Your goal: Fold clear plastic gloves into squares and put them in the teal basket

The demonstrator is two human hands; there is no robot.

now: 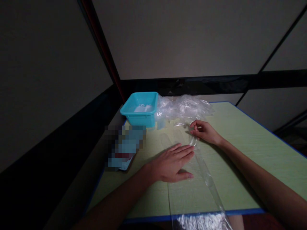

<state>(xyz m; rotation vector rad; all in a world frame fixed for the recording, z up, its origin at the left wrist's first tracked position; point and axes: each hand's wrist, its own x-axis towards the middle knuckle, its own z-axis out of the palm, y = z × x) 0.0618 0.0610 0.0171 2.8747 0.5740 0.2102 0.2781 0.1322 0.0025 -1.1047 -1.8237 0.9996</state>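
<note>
A long clear plastic glove (192,198) lies flat on the table, its finger shapes pointing away from me and its cuff end hanging over the near edge. My left hand (176,163) rests flat on the glove's palm area, fingers stretched out and thumb apart. Just beyond it, my right hand (203,131) is closed in a pinch on one of the glove's fingers at the right side. That finger is raised a little and bent. Part of the glove is hidden under my left hand.
A turquoise plastic basin (142,119) with something whitish in it stands at the back left. Beside it lies a pile of crumpled clear plastic (185,107). A blurred-out flat object (129,148) lies at the left edge. The pale green table (244,143) has a blue rim; walls stand behind.
</note>
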